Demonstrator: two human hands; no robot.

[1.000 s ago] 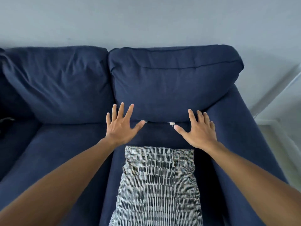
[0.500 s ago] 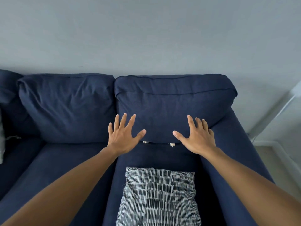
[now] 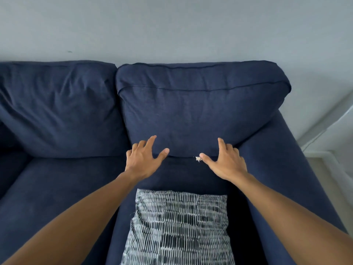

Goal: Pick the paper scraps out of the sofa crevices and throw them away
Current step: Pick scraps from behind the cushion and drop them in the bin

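Note:
A small pale paper scrap (image 3: 198, 159) pokes out of the crevice between the right back cushion (image 3: 200, 111) and the seat cushion (image 3: 183, 175) of a navy sofa. My right hand (image 3: 225, 161) is open, fingers on the lower edge of the back cushion, thumb tip just right of the scrap. My left hand (image 3: 143, 159) is open too, fingers spread on the same cushion's lower left corner, thumb at the crevice. A second scrap seen earlier near the left thumb is hidden now.
A black-and-white patterned throw pillow (image 3: 179, 228) lies on the seat between my forearms. The left back cushion (image 3: 59, 111) and left seat (image 3: 57, 188) adjoin. The sofa's right armrest (image 3: 282, 169) borders a white baseboard and floor (image 3: 336, 165). A grey wall stands behind.
Both hands have moved forward onto the bottom edge of the right back cushion. The fingers have curled a little, and the left thumb now covers the scrap beside it.

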